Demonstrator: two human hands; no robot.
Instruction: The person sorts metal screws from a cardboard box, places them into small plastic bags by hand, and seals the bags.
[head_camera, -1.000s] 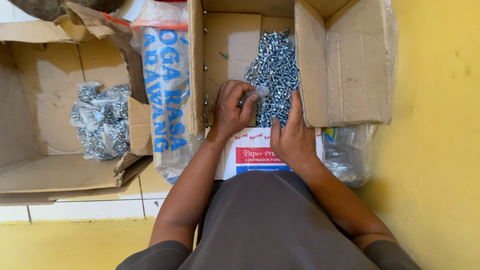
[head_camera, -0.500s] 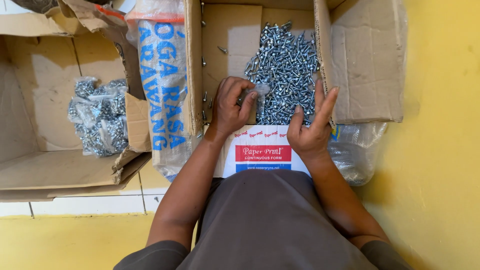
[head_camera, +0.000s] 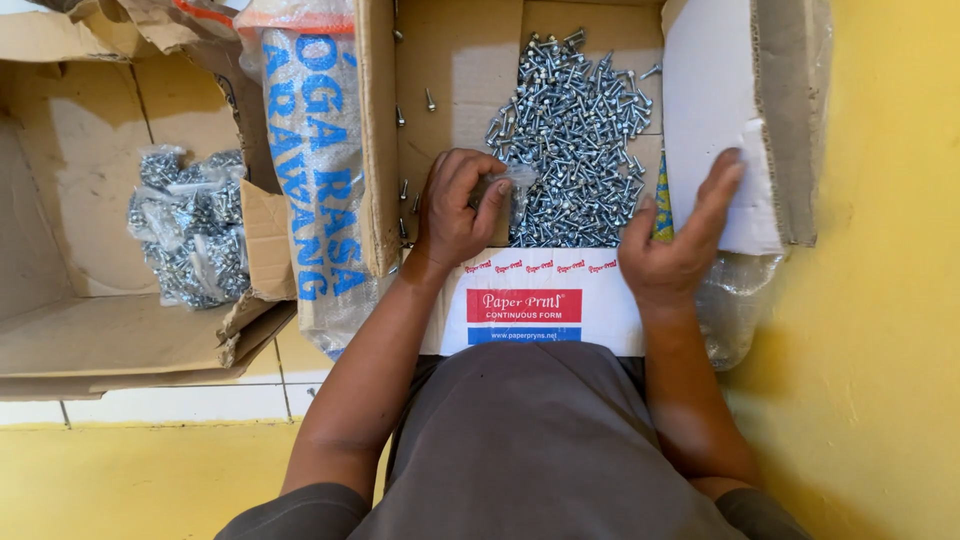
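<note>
Right hand (head_camera: 680, 245) has moved off the screw pile (head_camera: 575, 140) since a sec ago, now w/ fingers spread open against the right box flap (head_camera: 720, 130), pushing it wider. Left hand (head_camera: 455, 205) hasn't shifted: fingers closed, gripping a small clear bag (head_camera: 518, 185) at pile's near-left edge. Filled bags (head_camera: 190, 225) sit in left box. Looks like between scoops.

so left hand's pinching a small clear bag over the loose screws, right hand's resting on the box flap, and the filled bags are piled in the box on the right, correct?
Not quite: the head view shows the filled bags piled in the box on the left, not the right. The rest holds: the left hand pinches a small clear bag over the loose screws, and the right hand rests on the box flap.
</note>
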